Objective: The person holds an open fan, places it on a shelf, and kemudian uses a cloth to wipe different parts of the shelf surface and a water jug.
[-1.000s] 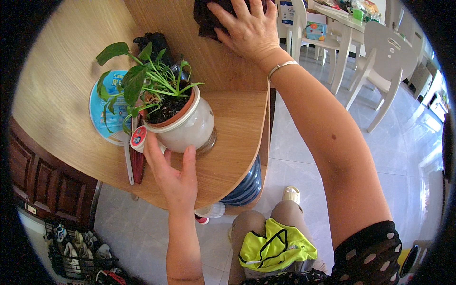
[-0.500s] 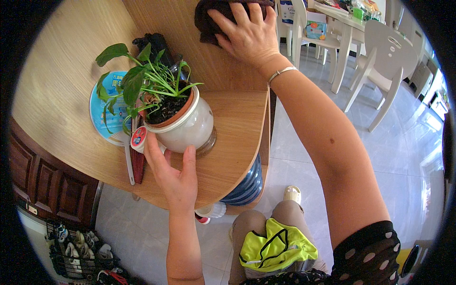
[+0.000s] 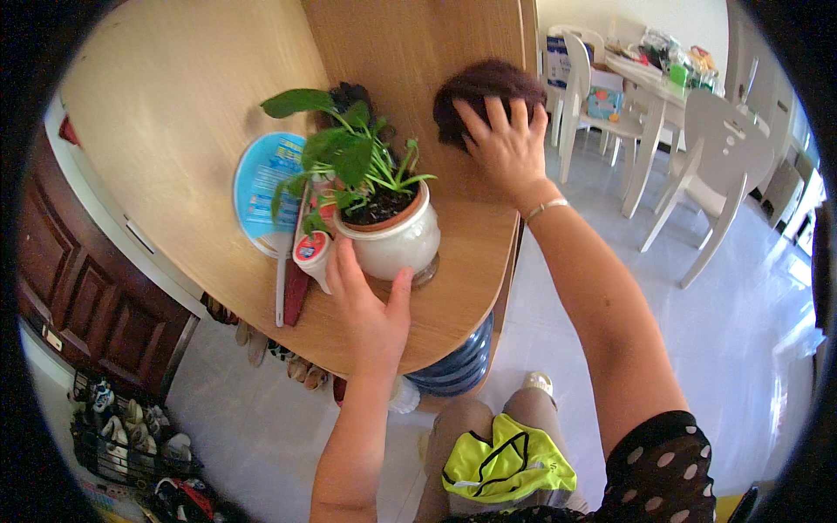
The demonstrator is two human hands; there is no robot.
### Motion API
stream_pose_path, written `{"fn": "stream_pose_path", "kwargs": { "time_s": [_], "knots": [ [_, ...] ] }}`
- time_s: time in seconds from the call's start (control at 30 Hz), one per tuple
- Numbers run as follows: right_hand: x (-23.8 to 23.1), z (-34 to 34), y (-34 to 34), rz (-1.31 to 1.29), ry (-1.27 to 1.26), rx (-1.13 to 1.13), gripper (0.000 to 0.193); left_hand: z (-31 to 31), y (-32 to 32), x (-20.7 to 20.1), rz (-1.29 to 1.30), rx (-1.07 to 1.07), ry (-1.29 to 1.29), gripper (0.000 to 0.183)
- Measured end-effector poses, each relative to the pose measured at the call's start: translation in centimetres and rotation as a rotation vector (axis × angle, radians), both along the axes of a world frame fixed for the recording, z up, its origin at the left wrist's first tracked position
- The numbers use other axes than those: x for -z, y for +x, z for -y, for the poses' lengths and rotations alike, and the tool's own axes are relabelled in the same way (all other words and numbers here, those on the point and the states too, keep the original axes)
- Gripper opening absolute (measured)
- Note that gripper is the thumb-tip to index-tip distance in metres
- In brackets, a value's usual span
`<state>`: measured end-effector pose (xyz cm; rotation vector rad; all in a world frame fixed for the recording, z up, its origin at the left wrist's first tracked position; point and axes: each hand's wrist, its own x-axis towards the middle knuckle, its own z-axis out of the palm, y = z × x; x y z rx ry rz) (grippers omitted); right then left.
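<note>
A dark brown cloth [image 3: 484, 87] is bunched under my right hand [image 3: 510, 152], whose fingers press it against the upright wooden panel [image 3: 392, 44]. My left hand [image 3: 370, 305] rests at the front of a glossy white plant pot [image 3: 392, 244], thumb and fingers spaced along its side. In the pot grows a leafy green plant [image 3: 353, 157] in dark soil with a terracotta inner rim. A small white tub with a red lid [image 3: 311, 247] stands beside my left fingers. Behind it lean a round blue fan [image 3: 266, 192] and a dark red narrow item [image 3: 298, 296].
The rounded wooden shelf [image 3: 471, 288] has a big blue water bottle [image 3: 458, 362] beneath it. Shoes fill a rack [image 3: 122, 436] near the brown door [image 3: 87, 270]. White chairs [image 3: 719, 166] and a cluttered table [image 3: 645, 78] stand at the right. A neon-yellow garment [image 3: 506, 462] lies over my lap.
My right hand and the cloth have come lower on the panel, closer to the pot. My left hand stays at the pot. The whole view has shifted, with the shelf now further right.
</note>
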<state>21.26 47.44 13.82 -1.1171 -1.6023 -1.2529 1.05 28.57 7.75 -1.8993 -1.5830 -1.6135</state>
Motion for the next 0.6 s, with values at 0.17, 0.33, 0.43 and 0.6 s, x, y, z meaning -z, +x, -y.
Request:
{"fn": "stream_pose_path", "kwargs": {
  "time_s": [0.17,0.33,0.43,0.6],
  "knots": [
    [2.5,2.0,-0.4,0.113,-0.273,0.035,0.049,0.0,-1.0,-0.2,-0.022,-0.033,0.028,0.079],
    [4.2,4.7,1.2,0.103,-0.365,-0.005,0.038,-0.5,0.1,0.7,0.002,-0.028,0.052,0.08],
    [5.6,6.7,0.7,0.076,-0.536,-0.049,0.034,-0.7,0.1,0.9,0.008,0.001,0.081,0.081],
    [5.5,10.0,-0.4,-0.24,-0.856,-0.161,0.042,-1.1,-0.7,1.8,0.056,0.033,0.142,0.081]
  ]
}}
